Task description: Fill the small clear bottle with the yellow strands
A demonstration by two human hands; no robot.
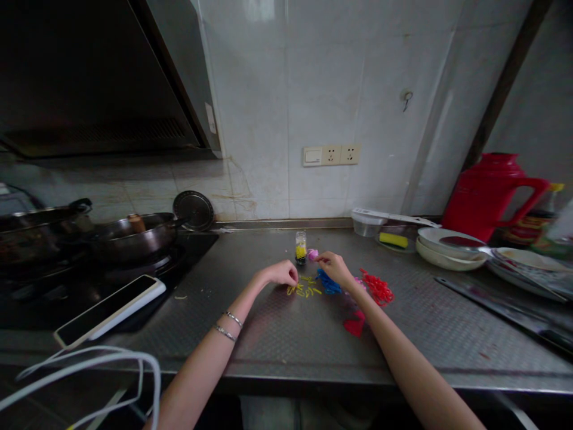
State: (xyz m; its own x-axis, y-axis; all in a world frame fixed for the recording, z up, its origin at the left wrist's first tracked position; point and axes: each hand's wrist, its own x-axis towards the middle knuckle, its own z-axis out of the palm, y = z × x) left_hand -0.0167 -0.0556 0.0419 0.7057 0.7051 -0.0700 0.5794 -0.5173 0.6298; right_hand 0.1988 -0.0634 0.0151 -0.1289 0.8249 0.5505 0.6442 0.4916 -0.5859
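Observation:
My left hand (284, 274) rests low over the counter with its fingers pinched together, at the left edge of a loose spread of small yellow bands (306, 291). Whether a band is between those fingertips is too small to tell. My right hand (333, 266) is also pinched, just right of a small clear jar (300, 248) with yellow and dark pieces inside; what it holds is unclear. A pink-purple bundle (312, 255) lies beside the jar. Blue bands (328, 282) lie below my right hand, red bands (376, 288) right of its wrist. A dark pink piece (354, 324) lies nearer me.
At left, a pan (134, 236) sits on the stove, with a phone (110, 310) and white cable (129, 355) in front. To the right are stacked bowls (441, 251), a yellow sponge (393, 240), a long knife-like tool (496, 307) and a red thermos jug (478, 194).

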